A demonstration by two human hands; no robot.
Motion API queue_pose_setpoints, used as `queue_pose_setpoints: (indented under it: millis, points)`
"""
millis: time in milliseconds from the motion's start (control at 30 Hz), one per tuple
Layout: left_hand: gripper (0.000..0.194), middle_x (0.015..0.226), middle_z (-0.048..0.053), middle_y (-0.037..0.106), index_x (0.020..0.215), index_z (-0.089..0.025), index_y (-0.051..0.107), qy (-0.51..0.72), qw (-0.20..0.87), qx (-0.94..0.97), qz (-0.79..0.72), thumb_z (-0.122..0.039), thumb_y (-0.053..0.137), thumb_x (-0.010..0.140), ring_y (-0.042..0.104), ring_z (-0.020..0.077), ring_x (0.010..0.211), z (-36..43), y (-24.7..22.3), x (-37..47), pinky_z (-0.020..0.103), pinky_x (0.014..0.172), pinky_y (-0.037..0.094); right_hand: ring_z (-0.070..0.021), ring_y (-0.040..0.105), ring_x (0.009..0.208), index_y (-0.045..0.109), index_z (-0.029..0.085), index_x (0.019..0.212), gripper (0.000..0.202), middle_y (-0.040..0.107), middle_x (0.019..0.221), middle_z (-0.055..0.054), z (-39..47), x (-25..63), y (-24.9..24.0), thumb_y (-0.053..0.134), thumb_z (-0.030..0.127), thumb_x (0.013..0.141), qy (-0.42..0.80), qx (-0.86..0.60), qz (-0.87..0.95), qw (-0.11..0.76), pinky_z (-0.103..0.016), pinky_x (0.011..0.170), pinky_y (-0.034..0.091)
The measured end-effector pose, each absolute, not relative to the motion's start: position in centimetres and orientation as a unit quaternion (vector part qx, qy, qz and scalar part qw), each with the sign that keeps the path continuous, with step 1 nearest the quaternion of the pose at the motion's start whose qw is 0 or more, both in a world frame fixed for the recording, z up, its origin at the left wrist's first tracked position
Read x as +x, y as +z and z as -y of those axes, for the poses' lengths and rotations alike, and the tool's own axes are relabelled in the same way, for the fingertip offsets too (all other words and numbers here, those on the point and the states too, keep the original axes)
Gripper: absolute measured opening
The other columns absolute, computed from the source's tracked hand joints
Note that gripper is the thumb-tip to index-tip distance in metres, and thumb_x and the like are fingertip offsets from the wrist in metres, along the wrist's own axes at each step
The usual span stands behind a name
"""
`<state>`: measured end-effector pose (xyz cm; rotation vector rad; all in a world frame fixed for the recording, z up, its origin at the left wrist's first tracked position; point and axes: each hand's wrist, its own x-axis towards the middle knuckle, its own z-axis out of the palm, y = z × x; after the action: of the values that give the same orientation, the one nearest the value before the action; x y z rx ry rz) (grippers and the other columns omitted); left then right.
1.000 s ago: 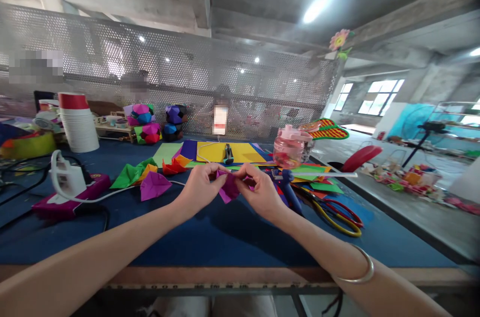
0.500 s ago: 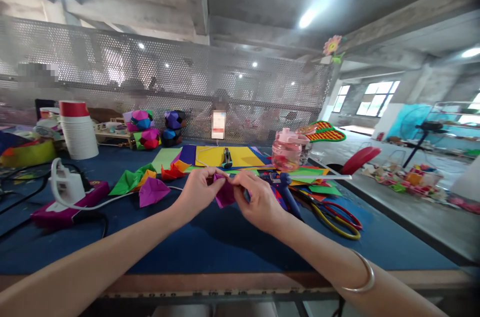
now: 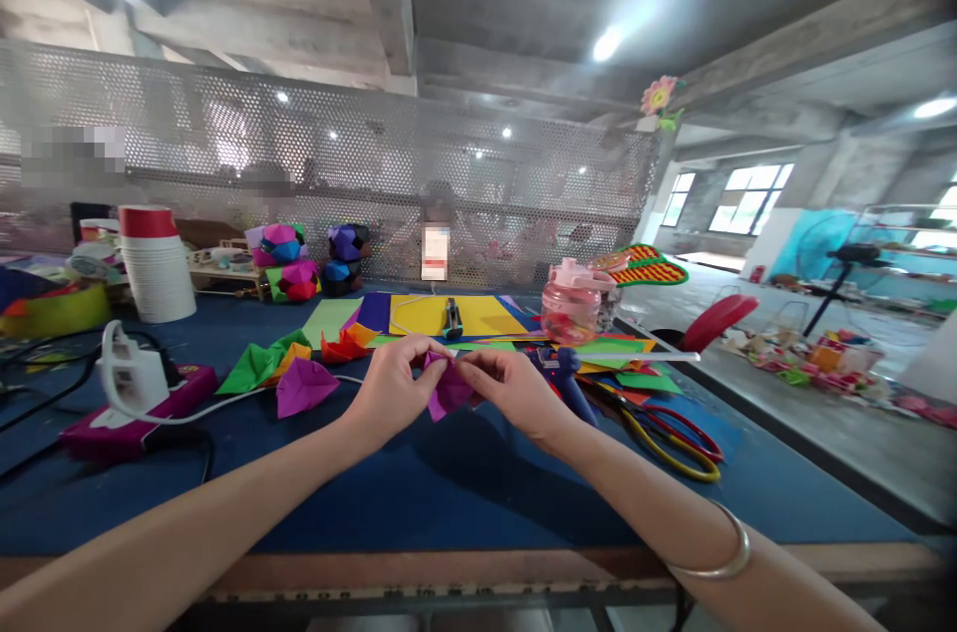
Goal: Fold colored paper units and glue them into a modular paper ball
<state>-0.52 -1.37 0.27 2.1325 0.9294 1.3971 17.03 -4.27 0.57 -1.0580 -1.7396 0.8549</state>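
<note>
Hands (image 3: 398, 381) pinching folded purple paper (image 3: 445, 397) between them.

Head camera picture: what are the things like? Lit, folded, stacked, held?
Purple paper: folded, pinched by the left hand and right hand
Cups: stacked
Phone: upright, screen lit
White charger: plugged into the power strip
Glue gun: lying down
Scissors: lying down, blades partly hidden
Cutter: lying on yellow paper
Pink bottle: upright
Ceiling light: on
</note>
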Motion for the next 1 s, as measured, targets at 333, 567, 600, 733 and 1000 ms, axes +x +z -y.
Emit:
queue_pose_setpoints:
  millis: [333, 567, 600, 733, 1000]
  points:
    - [0.015, 0.072, 0.003, 0.069, 0.083, -0.016, 0.071, 0.483, 0.230, 0.769, -0.349, -0.020, 0.057, 0.081, 0.061, 0.0152, 0.066, 2.2, 0.4, 0.0, 0.024, 0.064, 0.045, -0.0121, 0.051, 0.059, 0.058, 0.017, 0.071, 0.016, 0.060, 0.065, 0.000, 5.3, 16.4, 0.6, 0.054, 0.025, 0.085, 0.134, -0.492, 0.742, 0.435, -0.023, 0.056, 0.036]
    - [0.014, 0.079, 0.002, 0.071, 0.084, -0.017, 0.069, 0.473, 0.231, 0.785, -0.326, -0.023, 0.057, 0.083, 0.063, 0.0149, 0.071, 2.2, 0.6, -0.1, 0.023, 0.068, 0.046, -0.0138, 0.050, 0.066, 0.051, 0.018, 0.073, 0.013, 0.057, 0.073, -0.002, 6.0, 16.1, 0.4, 0.054, 0.011, 0.082, -0.055, -0.467, 0.779, 0.415, -0.025, 0.061, 0.034]
    - [0.014, 0.078, 0.002, 0.071, 0.083, -0.017, 0.069, 0.473, 0.221, 0.788, -0.326, -0.023, 0.057, 0.083, 0.062, 0.0149, 0.071, 2.2, 0.6, -0.2, 0.023, 0.067, 0.046, -0.0144, 0.051, 0.067, 0.052, 0.018, 0.074, 0.012, 0.058, 0.075, -0.002, 5.9, 16.2, 0.4, 0.053, 0.011, 0.084, -0.055, -0.461, 0.782, 0.415, -0.025, 0.061, 0.035]
    - [0.012, 0.078, 0.002, 0.070, 0.082, -0.017, 0.069, 0.475, 0.186, 0.793, -0.333, -0.020, 0.057, 0.083, 0.062, 0.0146, 0.071, 2.0, 0.8, -0.4, 0.023, 0.066, 0.045, -0.0159, 0.057, 0.071, 0.058, 0.018, 0.081, 0.011, 0.063, 0.079, -0.004, 5.7, 16.4, 0.4, 0.050, 0.012, 0.087, -0.004, -0.455, 0.782, 0.427, -0.026, 0.065, 0.040]
    - [0.013, 0.077, 0.002, 0.070, 0.082, -0.017, 0.069, 0.478, 0.197, 0.787, -0.337, -0.021, 0.056, 0.083, 0.062, 0.0145, 0.070, 1.9, 0.9, -0.5, 0.023, 0.065, 0.044, -0.0163, 0.061, 0.072, 0.063, 0.018, 0.089, 0.009, 0.068, 0.081, -0.004, 5.5, 16.3, 0.5, 0.056, 0.018, 0.084, 0.087, -0.477, 0.761, 0.431, -0.026, 0.065, 0.044]
